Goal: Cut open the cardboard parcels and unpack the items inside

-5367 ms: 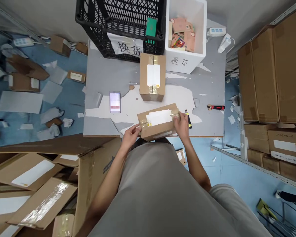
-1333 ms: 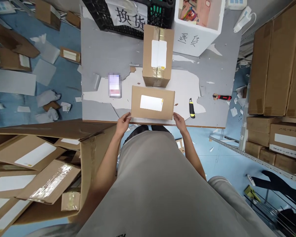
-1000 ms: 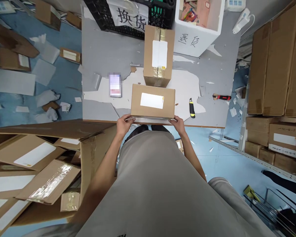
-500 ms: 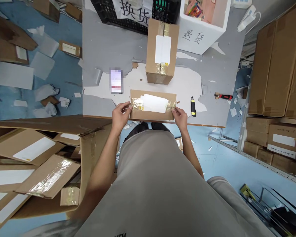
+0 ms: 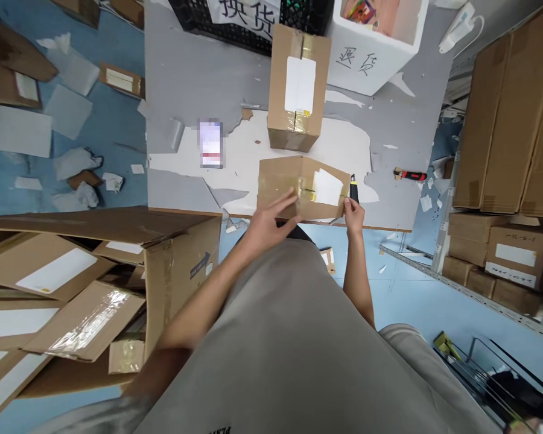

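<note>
A small cardboard box [image 5: 278, 175] with a white label and clear tape lies at the table's front edge, tilted so that two of its faces show. My right hand [image 5: 354, 216] pinches its right end. Slightly blurred, my left hand [image 5: 271, 223] is over the box's near left part with fingers apart; whether it touches the cardboard is unclear. Just beyond my right fingers lies a black utility knife [image 5: 353, 190], partly covered. Behind the small box stands a larger taped cardboard box [image 5: 294, 129] with a white label.
A phone with a blurred screen [image 5: 211, 143] lies on the left of the grey table [image 5: 199, 72]. A red-handled tool [image 5: 411, 175] is at the right. A white foam box [image 5: 366, 66] and a black crate [image 5: 199, 24] stand behind. Left of me, a big carton [image 5: 181, 271] holds several parcels.
The small box has shifted right and turned, showing another face. My left hand has left its left end and moved right over it. My right hand has moved right, keeping hold.
</note>
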`<state>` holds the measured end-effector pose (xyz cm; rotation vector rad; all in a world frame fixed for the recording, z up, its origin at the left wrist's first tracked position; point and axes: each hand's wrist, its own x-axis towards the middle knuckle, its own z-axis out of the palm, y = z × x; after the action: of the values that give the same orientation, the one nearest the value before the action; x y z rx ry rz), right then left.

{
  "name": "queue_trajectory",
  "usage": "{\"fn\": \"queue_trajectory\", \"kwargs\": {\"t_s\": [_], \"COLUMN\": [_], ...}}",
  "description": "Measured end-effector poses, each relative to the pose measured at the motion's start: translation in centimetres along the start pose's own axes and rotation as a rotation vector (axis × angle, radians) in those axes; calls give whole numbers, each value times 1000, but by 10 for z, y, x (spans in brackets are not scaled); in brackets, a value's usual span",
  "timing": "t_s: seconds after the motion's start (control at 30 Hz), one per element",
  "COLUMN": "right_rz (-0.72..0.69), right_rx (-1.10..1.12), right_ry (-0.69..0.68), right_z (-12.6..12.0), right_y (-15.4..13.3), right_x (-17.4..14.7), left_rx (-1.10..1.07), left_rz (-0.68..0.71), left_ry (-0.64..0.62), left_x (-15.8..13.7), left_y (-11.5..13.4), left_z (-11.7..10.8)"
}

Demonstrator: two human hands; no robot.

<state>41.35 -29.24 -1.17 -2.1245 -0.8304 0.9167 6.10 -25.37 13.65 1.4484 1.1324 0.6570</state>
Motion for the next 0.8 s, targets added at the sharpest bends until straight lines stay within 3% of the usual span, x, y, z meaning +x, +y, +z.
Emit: {"fn": "queue_trajectory", "kwargs": {"t_s": [0.13, 0.27, 0.33, 0.6, 0.8], "right_rz": [39, 34, 19, -82, -91], "right_rx": [-28, -48, -47, -47, -42], "right_ry": [58, 60, 47, -29, -69], "right_z": [-8, -9, -7, 16, 35], "right_y": [7, 6, 3, -28, -49], "right_x": [10, 10, 6, -20, -37], "left_rx": [58, 104, 109, 170, 273], "left_rz": [89, 103, 56, -223, -326], "left_ry": [-192, -218, -139, 387, 512], "left_x": [10, 15, 13, 15, 30], "left_y": [15, 15, 12, -19, -51], "left_z": [22, 29, 24, -15, -34]}}
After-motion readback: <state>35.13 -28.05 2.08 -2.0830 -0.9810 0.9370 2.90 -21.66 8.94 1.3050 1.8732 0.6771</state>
